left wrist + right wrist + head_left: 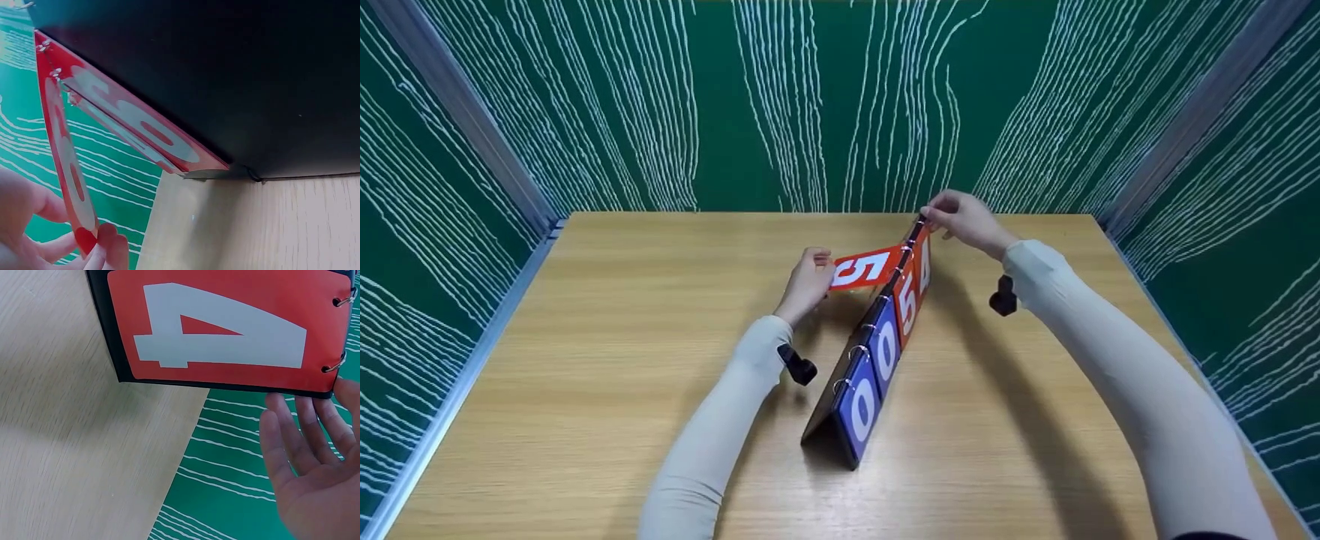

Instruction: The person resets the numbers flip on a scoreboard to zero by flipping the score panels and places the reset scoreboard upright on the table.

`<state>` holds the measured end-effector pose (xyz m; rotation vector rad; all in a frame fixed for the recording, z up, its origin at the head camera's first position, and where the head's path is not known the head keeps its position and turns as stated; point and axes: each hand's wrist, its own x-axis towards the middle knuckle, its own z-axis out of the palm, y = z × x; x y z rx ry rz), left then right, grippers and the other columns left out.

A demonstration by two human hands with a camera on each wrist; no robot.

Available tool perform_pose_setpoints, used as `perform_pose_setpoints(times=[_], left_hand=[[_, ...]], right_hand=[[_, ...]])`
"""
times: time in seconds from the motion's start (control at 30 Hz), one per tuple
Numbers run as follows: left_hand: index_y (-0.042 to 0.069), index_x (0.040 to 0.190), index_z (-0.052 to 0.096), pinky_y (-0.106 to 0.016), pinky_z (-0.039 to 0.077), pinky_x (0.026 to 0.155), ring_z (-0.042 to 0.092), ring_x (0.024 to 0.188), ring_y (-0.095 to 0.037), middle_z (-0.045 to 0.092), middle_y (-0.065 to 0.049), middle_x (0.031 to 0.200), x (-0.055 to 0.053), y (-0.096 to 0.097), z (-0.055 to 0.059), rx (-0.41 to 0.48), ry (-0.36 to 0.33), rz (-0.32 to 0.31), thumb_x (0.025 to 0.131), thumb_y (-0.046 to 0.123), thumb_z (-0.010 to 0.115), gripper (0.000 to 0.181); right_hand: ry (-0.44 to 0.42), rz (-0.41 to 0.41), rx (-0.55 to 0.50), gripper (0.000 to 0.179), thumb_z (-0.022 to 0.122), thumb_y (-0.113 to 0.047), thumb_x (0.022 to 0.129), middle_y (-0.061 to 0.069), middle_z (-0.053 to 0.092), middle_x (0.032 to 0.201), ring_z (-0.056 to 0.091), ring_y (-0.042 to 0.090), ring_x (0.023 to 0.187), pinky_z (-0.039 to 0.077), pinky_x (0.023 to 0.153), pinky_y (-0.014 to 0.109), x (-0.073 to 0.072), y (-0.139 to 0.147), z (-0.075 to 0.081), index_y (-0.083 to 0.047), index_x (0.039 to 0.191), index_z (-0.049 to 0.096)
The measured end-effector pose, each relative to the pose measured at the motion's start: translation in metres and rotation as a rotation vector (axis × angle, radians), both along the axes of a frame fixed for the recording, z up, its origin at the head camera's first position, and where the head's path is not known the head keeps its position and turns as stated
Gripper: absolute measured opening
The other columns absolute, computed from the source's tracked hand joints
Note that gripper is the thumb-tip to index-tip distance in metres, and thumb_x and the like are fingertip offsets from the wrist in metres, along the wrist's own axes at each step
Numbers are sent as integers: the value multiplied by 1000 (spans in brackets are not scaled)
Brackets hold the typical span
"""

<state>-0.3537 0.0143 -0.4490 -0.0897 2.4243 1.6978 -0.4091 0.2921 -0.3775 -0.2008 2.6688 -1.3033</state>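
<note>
- The black, tent-shaped flip scoreboard stands on the light wood-grain table, its spine running away from the person.
- On the scoreboard's left side, the left hand pinches the free end of a red rectangular card with a white 5, which hangs from thin metal rings along the scoreboard's spine.
- At the scoreboard's far end, the right hand grips the upper corner between thumb and fingers, near a red card with a white 4.
- On the scoreboard's right face, another red 5 card sits beside the 4; two blue cards with white zeros line the near half.
- A smooth arc about the rings should suit the lifted card better than an outward tug, which might strain its holes.
- Steady support at the scoreboard's far corner probably matters, as a pull could slide or tip it.
- Other red cards lie along the scoreboard's left face; moving one leaf alone seems wise.
</note>
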Motion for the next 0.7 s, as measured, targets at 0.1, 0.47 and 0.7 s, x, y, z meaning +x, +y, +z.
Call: perform_pose_setpoints(times=[0.1,0.47,0.7], left_hand=[[14,144,46,-25,47,75,58,119,-24,51,-11,149,1,-3,2,34,-11,14,107,26,48,39],[12,141,47,-35,54,94,55,125,-24,51,-9,148,5,-5,5,78,0,37,108,25,46,36],[10,142,48,-42,54,97,54,128,-26,52,-11,147,3,-8,5,116,30,45,108,24,48,37]], right_hand=[[2,-4,-4,32,57,-40,103,7,63,116,60,23,109,51,100,48,0,0,-1,-13,121,59],[73,-102,-33,38,53,-38,105,11,58,124,57,24,113,52,94,36,19,-3,-6,-10,130,52],[135,-159,-137,32,54,-29,105,9,61,116,60,15,101,54,85,24,67,-17,10,-6,128,54]])
